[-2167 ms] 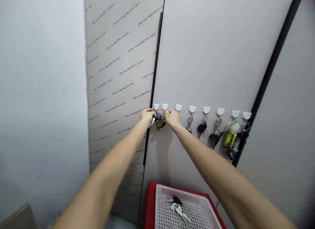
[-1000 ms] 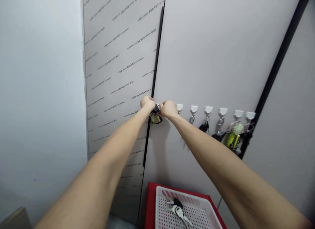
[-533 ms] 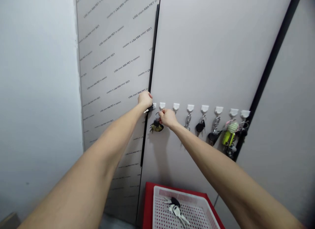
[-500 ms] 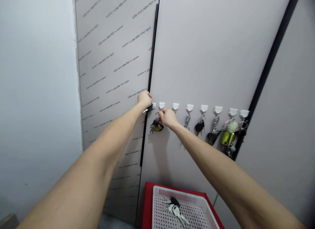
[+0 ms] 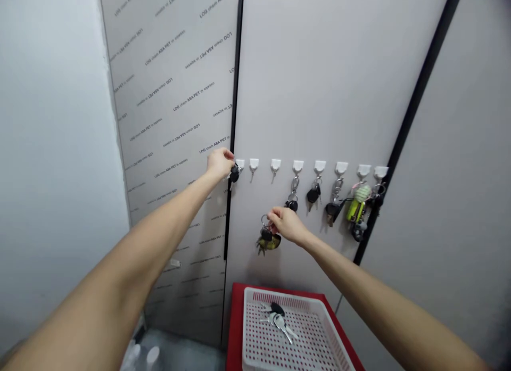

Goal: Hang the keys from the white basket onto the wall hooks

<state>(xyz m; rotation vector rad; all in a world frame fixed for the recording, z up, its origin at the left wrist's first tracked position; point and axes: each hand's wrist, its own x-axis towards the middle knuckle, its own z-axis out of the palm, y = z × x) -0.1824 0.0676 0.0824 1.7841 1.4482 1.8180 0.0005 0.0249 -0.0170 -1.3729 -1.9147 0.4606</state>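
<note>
Key bunch hangs pinched in right hand; left hand curls beside black key, grip unclear.

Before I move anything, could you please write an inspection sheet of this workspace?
Surface: plain panel with white hooks in a row.
Job's things: hung keys; key bunch, off the hooks; loose keys in white basket.
Clutter: pale objects, lower left, too blurred to name.
Grips: left grip at black-headed key, hold unclear; right grip pinches key bunch.
Cables: nothing seen.
Surroundings: printed panel and pale wall to the left; red support under basket.
</note>
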